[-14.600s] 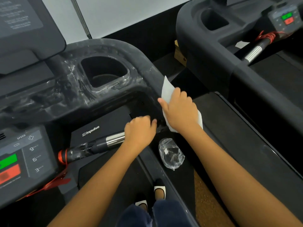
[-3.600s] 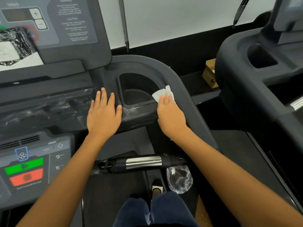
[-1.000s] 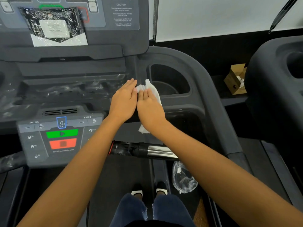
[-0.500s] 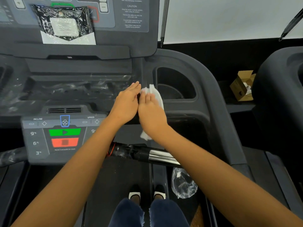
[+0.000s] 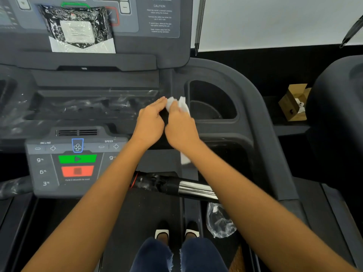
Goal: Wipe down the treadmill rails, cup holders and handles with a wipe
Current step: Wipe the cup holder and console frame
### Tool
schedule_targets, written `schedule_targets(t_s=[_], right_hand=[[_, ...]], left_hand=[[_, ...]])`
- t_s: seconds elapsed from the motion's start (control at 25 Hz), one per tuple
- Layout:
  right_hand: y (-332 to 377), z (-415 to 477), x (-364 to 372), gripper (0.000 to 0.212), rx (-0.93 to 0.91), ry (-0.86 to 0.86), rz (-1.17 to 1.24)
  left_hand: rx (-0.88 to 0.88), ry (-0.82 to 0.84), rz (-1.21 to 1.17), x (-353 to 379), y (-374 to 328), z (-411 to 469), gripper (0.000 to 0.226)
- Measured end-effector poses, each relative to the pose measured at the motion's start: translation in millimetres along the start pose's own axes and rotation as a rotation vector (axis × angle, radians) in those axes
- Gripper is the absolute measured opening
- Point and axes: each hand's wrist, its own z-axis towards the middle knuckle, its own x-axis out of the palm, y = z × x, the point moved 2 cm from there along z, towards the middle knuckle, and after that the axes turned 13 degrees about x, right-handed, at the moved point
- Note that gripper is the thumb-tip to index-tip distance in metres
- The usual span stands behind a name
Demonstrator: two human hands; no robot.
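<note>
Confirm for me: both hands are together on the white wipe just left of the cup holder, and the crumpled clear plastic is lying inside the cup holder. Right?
Not quite. The head view shows the crumpled clear plastic down by the person's feet, below the handle. The rest holds: left hand and right hand meet on the white wipe left of the cup holder.

You are looking through a wide lens that is bending the console (image 5: 94,61) and wall (image 5: 275,20) at the edges. Even, soft light is falling from above. Glare is streaking the metal handle (image 5: 193,190) and plastic film (image 5: 74,26). Fine print is blurring; the floor gaps are staying dim.
</note>
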Motion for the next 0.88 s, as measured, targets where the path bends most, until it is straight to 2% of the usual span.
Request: schedule_targets(t_s=[0.08,0.2,0.4,0.52,0.6,0.72,0.8,0.88], right_hand=[[17.1,39.2,-1.2,0.043,0.015,0.025,0.074],[27.3,71.9,-0.9,0.04,0.051,0.035,0.13],[-3.7,-10.0,1.5,0.051,-0.063,0.071,0.039],[-19.7,-40.0,-4.1,0.056,-0.123,0.113,-0.112],[-30.0,-26.0,-25.9,0.044,-0.043,0.093,0.088],[-55.1,10.1,-70.9,0.025,0.33,-0.011,0.803],[-69.1,30.7,-92.5,0.027,0.591,-0.116,1.206],[-74.1,47.1,-98.3,0.028,0.727,-0.237,1.245]], left_hand=[[0.025,-0.009,-0.016,-2.7,-3.7,-0.4,0.055],[0.007,-0.055,-0.042,-4.0,-2.4,1.5,0.059],[-0.068,-0.081,-0.055,-2.0,-4.2,2.8,0.046],[-0.15,-0.074,-0.017,0.6,-4.9,5.2,0.058],[-0.153,-0.065,-0.01,0.6,-4.6,8.7,0.062],[-0.159,-0.073,-0.01,-0.3,-6.4,11.4,0.057],[-0.157,-0.091,-0.044,1.0,-6.0,12.3,0.053],[-0.157,-0.107,-0.061,2.8,-4.8,13.5,0.048]])
